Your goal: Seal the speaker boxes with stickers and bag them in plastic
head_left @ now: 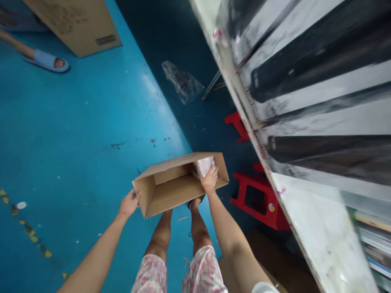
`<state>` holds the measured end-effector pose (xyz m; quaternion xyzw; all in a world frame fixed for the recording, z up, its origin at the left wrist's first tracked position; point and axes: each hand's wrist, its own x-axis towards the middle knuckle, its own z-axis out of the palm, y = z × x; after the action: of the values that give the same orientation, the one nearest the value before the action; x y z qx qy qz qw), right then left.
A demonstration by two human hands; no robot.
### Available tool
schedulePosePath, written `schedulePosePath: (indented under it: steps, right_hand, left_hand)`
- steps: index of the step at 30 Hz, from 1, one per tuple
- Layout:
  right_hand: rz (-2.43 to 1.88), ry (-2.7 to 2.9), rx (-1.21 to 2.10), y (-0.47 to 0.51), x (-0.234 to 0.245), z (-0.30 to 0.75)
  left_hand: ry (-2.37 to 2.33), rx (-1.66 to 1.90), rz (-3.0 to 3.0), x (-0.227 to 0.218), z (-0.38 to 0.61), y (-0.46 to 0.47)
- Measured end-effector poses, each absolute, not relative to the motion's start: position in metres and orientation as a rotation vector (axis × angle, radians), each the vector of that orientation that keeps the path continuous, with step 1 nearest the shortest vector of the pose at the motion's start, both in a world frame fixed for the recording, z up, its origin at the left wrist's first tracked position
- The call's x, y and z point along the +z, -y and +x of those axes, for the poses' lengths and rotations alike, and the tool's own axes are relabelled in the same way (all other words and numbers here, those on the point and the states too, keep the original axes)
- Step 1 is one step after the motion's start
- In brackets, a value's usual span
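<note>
A long, narrow cardboard box with its top uncovered hangs in front of my legs above the blue floor. My left hand grips its left end, fingers closed on the edge of the end wall. At the other end, my right hand reaches inside the box. Its fingers wrap round a whitish, shiny wrapped block at the box's right end. What the block contains cannot be seen. The rest of the box's inside shows bare cardboard.
A worktable with long dark plastic-wrapped pieces runs along the right. Red stools stand partly under it. A clear plastic bag lies on the floor. At upper left are a large carton and another person's slippered foot.
</note>
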<state>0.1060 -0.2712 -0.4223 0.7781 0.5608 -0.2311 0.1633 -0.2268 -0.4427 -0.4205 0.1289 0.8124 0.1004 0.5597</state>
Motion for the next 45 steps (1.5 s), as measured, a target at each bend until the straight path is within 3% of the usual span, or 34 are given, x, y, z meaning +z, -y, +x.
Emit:
schedulePosePath:
  steps: [4, 12, 15, 17, 19, 22, 27, 33, 35, 37, 40, 45]
  right_hand:
    - [2.158, -1.847, -0.889, 0.301, -0.283, 0.114]
    - [1.843, -2.251, -1.36, 0.322, 0.063, 0.233]
    - [2.124, -2.461, -1.203, 0.287, 0.168, 0.286]
    - [2.407, -2.643, -0.8, 0.246, 0.204, 0.307]
    - [2.393, -2.696, -0.32, 0.198, 0.211, 0.316]
    - [2.16, -2.557, -0.059, 0.134, 0.189, 0.31]
    - [2.003, -2.353, -0.069, 0.083, 0.158, 0.303]
    - [1.806, -2.584, 0.054, 0.056, 0.165, 0.336]
    - [1.84, -2.69, 0.15, 0.045, 0.167, 0.344]
    - [1.982, -2.644, 0.038, 0.035, 0.167, 0.348]
    - [2.051, -2.493, -0.298, 0.026, 0.166, 0.348]
    - [1.835, -2.726, -0.123, 0.037, 0.162, 0.335]
  left_hand:
    - [-1.87, 0.275, 0.048, -0.353, -0.207, 0.443]
    - [-1.635, 0.49, 0.336, -0.177, -0.154, 0.386]
    - [-1.445, 0.6, 0.495, -0.106, -0.104, 0.339]
    - [-1.319, 0.677, 0.615, -0.056, -0.059, 0.308]
    - [-1.228, 0.744, 0.696, -0.009, -0.011, 0.28]
    - [-1.183, 0.836, 0.697, 0.038, 0.051, 0.248]
    - [-1.241, 0.913, 0.508, 0.054, 0.093, 0.231]
    - [-1.312, 0.86, 0.412, 0.034, 0.101, 0.261]
    - [-1.348, 0.896, 0.388, 0.032, 0.108, 0.267]
    - [-1.403, 0.996, 0.439, 0.036, 0.117, 0.266]
    - [-1.607, 1.233, 0.794, 0.053, 0.134, 0.257]
    - [-1.793, 1.205, 1.852, 0.086, 0.161, 0.221]
